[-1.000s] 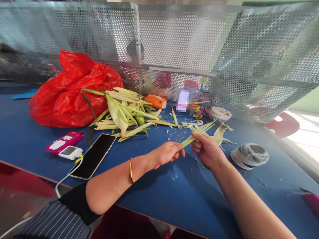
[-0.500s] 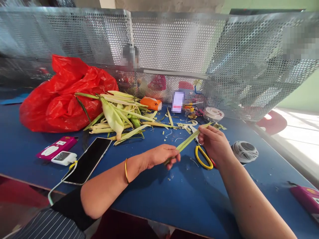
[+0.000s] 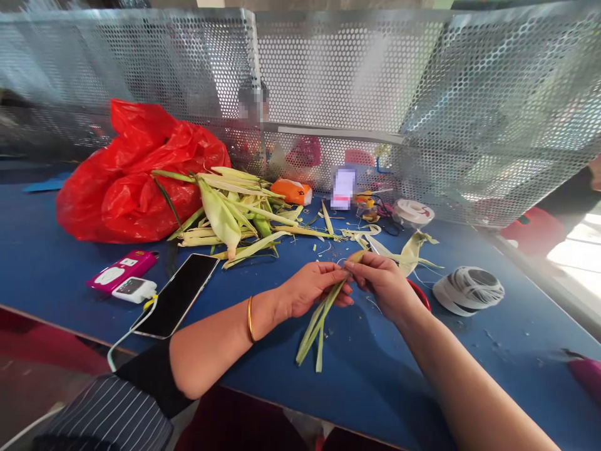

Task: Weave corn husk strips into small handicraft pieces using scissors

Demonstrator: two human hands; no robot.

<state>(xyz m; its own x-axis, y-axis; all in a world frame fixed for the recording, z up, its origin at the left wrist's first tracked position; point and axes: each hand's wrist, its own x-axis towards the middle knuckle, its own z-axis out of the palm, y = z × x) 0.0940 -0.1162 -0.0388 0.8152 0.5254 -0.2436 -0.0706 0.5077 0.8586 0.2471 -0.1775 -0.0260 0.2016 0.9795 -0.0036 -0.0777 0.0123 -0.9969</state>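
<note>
My left hand (image 3: 319, 287) is closed on a green corn husk strip (image 3: 315, 335), whose split ends hang down below the fingers. Close beside it, my right hand (image 3: 378, 275) pinches the upper part of the same husk, and the two hands' fingertips nearly meet. Behind my right hand lies a pair of scissors, mostly hidden, with part of a red handle (image 3: 421, 294) showing. A pale husk piece (image 3: 412, 252) rests just beyond that hand. Further left is a pile of corn husks (image 3: 220, 219) by a red plastic bag (image 3: 136, 181).
A dark-screened phone (image 3: 181, 294) and a white device with a cable (image 3: 134, 289) lie on the blue table at left. To the right stands a ball of grey yarn (image 3: 468, 289). An orange tissue pack (image 3: 292, 190), a lit phone (image 3: 343, 188) and a tape roll (image 3: 414, 212) line the perforated metal screen (image 3: 328, 75).
My hands have come together; the right moved left and down toward the left. The husk, formerly stretched between them, now hangs below my left hand with its ends apart. The view has shifted slightly.
</note>
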